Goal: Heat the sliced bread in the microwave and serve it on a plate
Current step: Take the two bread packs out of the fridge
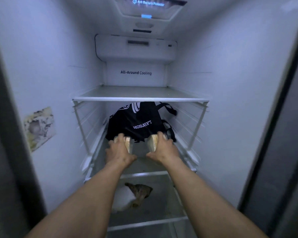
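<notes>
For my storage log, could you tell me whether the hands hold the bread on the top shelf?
No, left hand and right hand hold bread below the top shelf, near the black bag.

The left hand (119, 150) covers most of the left bread stack (128, 144), and the right hand (163, 147) covers much of the right bread stack (152, 143), so the slices cannot be counted. Both hide the near edge of the black bag (136, 121). On the lower shelf, a white and brown bundle (138, 191) lies partly behind the left forearm, too blurred to identify. The yellowed patch (39, 127) on the left wall is equally unclear.
</notes>
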